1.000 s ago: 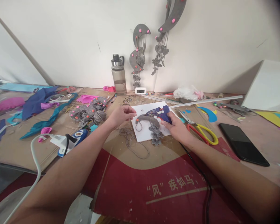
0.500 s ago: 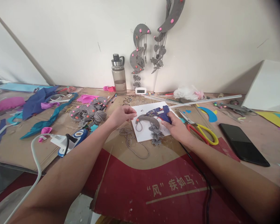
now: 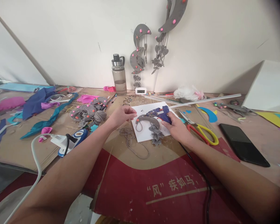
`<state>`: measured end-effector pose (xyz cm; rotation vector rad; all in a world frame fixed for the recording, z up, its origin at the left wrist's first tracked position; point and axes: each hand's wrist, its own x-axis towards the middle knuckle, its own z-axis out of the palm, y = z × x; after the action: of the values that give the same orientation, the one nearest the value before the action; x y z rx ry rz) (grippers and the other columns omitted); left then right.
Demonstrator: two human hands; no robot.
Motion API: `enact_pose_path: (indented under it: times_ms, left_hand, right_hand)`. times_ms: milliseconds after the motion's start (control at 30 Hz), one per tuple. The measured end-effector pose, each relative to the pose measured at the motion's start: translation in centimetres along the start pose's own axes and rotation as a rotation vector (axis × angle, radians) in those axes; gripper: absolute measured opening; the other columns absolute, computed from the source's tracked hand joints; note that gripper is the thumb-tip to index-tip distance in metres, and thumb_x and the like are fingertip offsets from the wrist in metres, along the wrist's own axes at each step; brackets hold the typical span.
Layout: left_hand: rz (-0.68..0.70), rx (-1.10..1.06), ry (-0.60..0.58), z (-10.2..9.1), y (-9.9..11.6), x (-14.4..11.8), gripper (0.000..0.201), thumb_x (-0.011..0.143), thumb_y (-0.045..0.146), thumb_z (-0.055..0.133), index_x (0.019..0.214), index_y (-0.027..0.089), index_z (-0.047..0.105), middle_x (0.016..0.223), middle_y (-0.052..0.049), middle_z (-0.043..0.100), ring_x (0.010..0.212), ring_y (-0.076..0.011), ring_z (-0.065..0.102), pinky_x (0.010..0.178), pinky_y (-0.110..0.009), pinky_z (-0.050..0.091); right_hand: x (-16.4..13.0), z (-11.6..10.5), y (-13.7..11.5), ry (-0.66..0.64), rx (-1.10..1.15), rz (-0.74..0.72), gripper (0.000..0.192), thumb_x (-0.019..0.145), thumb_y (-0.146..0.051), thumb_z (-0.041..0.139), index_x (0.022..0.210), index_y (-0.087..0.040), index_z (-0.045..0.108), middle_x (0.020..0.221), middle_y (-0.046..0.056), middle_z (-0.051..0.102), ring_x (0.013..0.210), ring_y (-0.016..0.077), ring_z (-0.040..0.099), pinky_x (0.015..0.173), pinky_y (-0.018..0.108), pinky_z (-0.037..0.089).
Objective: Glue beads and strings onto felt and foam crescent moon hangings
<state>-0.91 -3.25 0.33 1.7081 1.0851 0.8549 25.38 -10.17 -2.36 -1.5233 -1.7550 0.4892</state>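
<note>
Only properly legible thing here is the big pale print on the red part of the cardboard [image 3: 128, 186]: “风” 疾如马, the 风 in quote marks, with a line under the characters. The little white clock [image 3: 140, 91] has digits up, but they're too tiny to call. Same with the label on the blue glue gun [image 3: 165, 111] and the small print on the bottle [image 3: 119, 74], unreadable.

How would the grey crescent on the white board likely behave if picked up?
The grey crescent would probably hold its curve, as its body looks thick. The bunched grey cutouts by its lower end look soft, so would likely flop if attached. The thin cord loop opposite would probably dangle limply.
</note>
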Motion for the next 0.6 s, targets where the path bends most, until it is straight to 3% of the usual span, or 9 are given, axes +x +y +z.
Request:
enact_pose_path:
  times_ms: [600]
  left_hand:
    - [-0.011,-0.027,-0.001,0.08,-0.43,0.21,0.029,0.066,0.033,0.076,0.084,0.014,0.064,0.071,-0.001,0.063,0.060,-0.0096,0.055,0.056,-0.025,0.042]
  right_hand:
    - [0.01,-0.01,0.05,-0.008,-0.025,-0.010,0.017,0.083,-0.035,0.053,0.094,-0.022,0.048,0.086,0.003,0.062,0.076,0.0194,0.054,0.070,0.033,0.043]
